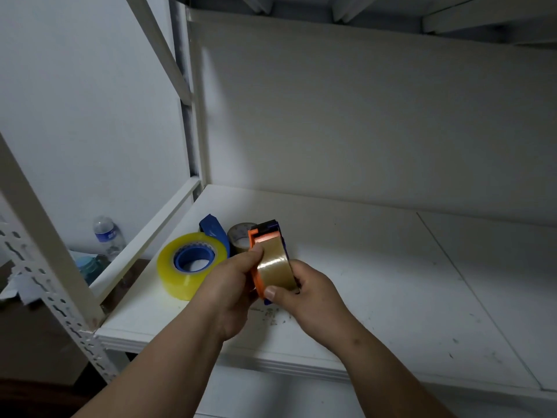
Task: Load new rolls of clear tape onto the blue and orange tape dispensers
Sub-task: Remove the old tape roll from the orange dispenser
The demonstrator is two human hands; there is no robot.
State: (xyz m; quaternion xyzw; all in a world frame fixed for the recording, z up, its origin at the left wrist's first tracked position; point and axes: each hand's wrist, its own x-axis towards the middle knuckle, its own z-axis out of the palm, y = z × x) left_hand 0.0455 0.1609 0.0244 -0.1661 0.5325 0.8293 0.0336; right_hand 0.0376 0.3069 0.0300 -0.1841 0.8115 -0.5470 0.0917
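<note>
We see a scuffed white shelf board (376, 267) carrying a yellowish tape roll (191, 264) on a blue dispenser (214, 230), with a smaller roll (239, 235) just behind.

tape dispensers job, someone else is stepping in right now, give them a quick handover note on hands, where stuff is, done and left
Left hand: gripping the orange dispenser from its left side, thumb near the top edge of the tape.
Right hand: gripping the same dispenser from the right, thumb on its lower front.
The orange dispenser, held above the white shelf, already carries a tape roll.
The blue dispenser rests on the shelf with a large yellowish roll around its hub.
A smaller roll lies behind.
Done: both appear loaded.
Left: check seating, thread tape ends, set the orange one down.
</note>
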